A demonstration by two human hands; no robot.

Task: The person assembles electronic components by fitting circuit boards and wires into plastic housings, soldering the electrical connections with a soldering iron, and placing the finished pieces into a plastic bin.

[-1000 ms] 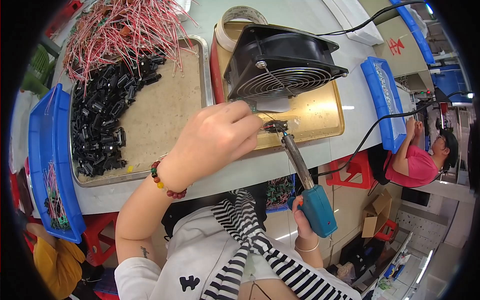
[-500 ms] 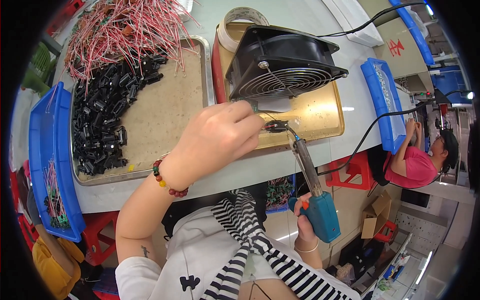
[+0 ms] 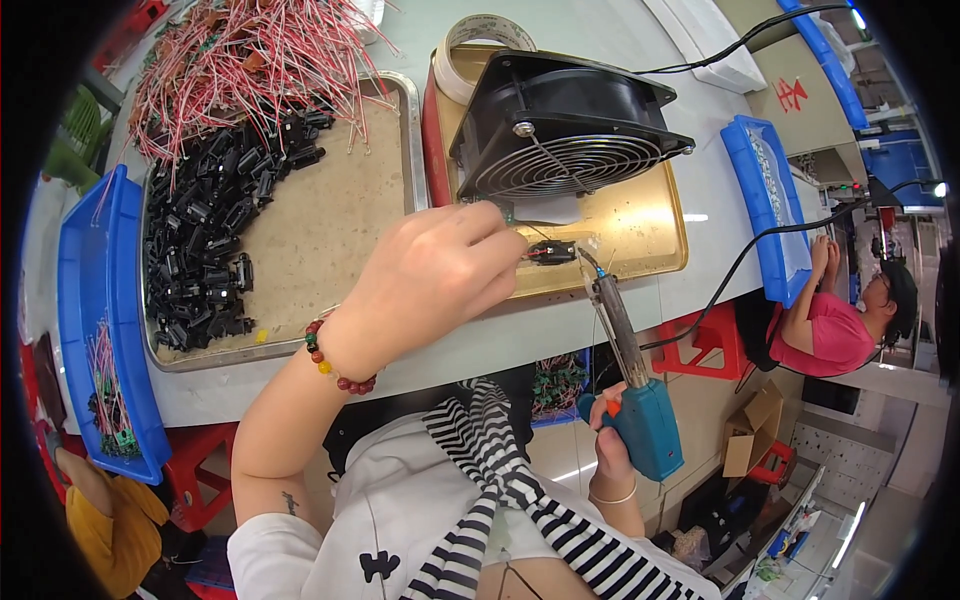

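Observation:
My left hand is closed, thumb and fingers pinched on thin red wires that run to a small black plastic part. A bit of green shows above its fingertips; the rest of what it grips is hidden. The black part sits over the front of a gold-coloured metal tray. My right hand is wrapped round a teal soldering gun, its metal nose pointing up and left. The gun's tip is just right of the black part, with a small gap between them.
Behind the black part stands a black fan with a wire guard, beside a roll of tape. A steel tray at left holds black plastic parts and a heap of red and white wires. Blue bins flank the table; a co-worker sits at right.
The soldering gun's tip has drawn slightly right, off the black part. My left hand stays almost still. At the far left, a person in yellow has shifted an arm.

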